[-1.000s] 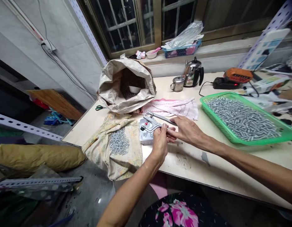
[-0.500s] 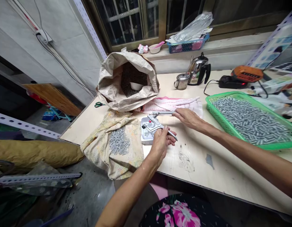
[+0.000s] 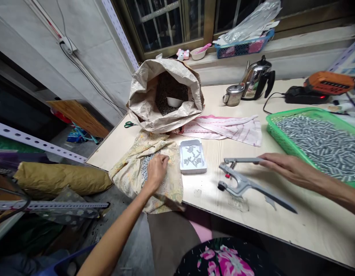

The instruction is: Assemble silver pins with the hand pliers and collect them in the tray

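Fingers of the right hand [image 3: 290, 167] are clamped on one handle of the metal pliers [image 3: 241, 186], handles spread; left hand [image 3: 156, 172] fingers are together, contents not discernible. Desk [image 3: 214, 153] supports green basket [image 3: 289, 147] at right, patterned cloth [image 3: 171, 188] beneath left hand. Pliers are over desk. White box [image 3: 193, 171] stands between cloth and pliers. Small metal pieces [image 3: 144, 168] lie on cloth, in box and basket.

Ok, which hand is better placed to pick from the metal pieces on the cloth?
Left, most likely: the left hand is right at the metal pieces on the patterned cloth; the right hand is farther off, holding the pliers.
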{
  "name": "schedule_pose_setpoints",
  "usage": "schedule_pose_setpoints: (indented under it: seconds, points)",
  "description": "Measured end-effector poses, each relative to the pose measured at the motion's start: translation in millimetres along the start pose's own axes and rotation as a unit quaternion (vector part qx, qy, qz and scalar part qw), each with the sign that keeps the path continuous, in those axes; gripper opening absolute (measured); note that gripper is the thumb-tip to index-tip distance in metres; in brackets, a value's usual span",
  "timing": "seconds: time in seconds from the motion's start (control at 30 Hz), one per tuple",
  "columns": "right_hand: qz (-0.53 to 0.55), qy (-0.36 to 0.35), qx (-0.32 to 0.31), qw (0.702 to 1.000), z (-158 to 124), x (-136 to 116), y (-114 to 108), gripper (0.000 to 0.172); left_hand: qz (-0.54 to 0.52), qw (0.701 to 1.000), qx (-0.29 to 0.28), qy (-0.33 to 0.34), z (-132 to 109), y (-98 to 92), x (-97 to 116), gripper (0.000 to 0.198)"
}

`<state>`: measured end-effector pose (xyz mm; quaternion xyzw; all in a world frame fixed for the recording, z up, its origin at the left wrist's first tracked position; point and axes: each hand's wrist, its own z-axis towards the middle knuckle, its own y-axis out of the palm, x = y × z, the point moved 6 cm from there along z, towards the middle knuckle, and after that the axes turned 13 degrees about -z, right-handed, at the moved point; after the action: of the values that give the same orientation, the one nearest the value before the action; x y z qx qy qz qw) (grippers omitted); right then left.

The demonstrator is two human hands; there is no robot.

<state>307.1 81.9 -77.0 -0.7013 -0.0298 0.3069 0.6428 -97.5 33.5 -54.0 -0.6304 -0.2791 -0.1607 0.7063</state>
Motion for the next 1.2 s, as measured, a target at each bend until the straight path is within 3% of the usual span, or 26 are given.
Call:
schedule_pose_setpoints:
  seconds: [0.1, 0.2, 0.33, 0.5, 0.67, 0.8, 0.9, 0.97, 1.1, 1.2]
  points:
    - [0.041, 0.016, -0.059, 0.997, -22.9, 7.9, 25.7, 0.046, 0.155, 0.986, -0.017, 0.06, 43.3, 4.5, -20.9, 0.029]
    - [0.039, 0.029, -0.072, 0.996, -33.9, 10.7, 41.8, 0.04, 0.228, 0.968, -0.056, 0.091, 68.9, 16.7, -24.7, 0.031]
    - [0.016, -0.007, -0.064, 0.998, -34.6, 6.0, 50.0, 0.042, 0.25, 0.957, -0.093, 0.111, 83.8, 23.7, -22.9, 0.032]
    - [-0.01, -0.057, -0.053, 0.997, -26.2, -10.3, 51.2, 0.045, 0.268, 0.947, -0.117, 0.134, 82.2, 22.7, -21.8, 0.031]
    - [-0.05, -0.09, -0.012, 0.995, -22.3, -20.8, 53.8, 0.046, 0.176, 0.974, -0.055, 0.133, 85.5, 10.8, -23.3, 0.027]
    - [-0.129, -0.106, 0.05, 0.985, -24.5, -28.6, 49.8, 0.042, 0.019, 0.997, 0.004, 0.07, 91.0, -9.8, -25.9, 0.021]
    - [-0.208, -0.095, 0.119, 0.966, -33.2, -46.8, 36.4, 0.036, -0.092, 0.994, 0.048, 0.017, 69.0, -25.3, -12.4, 0.023]
    - [-0.228, -0.096, 0.134, 0.959, -42.9, -64.9, 29.8, 0.034, -0.189, 0.982, 0.022, 0.01, 38.5, -24.3, 9.5, 0.028]
    - [-0.192, -0.112, 0.076, 0.972, -65.2, -95.6, 37.4, 0.027, -0.315, 0.938, -0.128, -0.066, -35.9, 13.2, 52.1, 0.034]
    - [-0.155, -0.095, 0.056, 0.982, -78.2, -101.8, 52.1, 0.02, -0.35, 0.91, -0.191, -0.115, -73.7, 52.3, 66.3, 0.038]
